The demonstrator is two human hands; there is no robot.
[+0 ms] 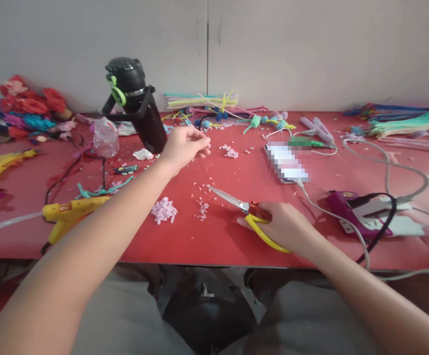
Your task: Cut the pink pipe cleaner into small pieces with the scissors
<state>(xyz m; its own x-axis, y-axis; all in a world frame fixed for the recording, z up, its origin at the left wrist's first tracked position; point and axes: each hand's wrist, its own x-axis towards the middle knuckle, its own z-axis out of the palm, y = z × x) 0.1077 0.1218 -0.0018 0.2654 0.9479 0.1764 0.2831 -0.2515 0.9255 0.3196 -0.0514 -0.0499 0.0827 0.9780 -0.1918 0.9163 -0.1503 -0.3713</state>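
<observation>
My right hand grips a pair of scissors with red and yellow handles. Their blades lie together and point left over the red table. My left hand reaches out past the middle of the table, thumb and fingertips pinched. Whatever may be between those fingertips is too small to make out. Right of the left hand lies a small heap of pale pink cut pieces. A larger pile of pinkish-lilac pieces sits by my left forearm. Fine pink crumbs are scattered left of the scissors.
A black bottle stands behind my left forearm. A yellow glue gun lies partly under that arm. On the right are a phone with a cable and a purple power strip. Pipe cleaners are bundled at the back right.
</observation>
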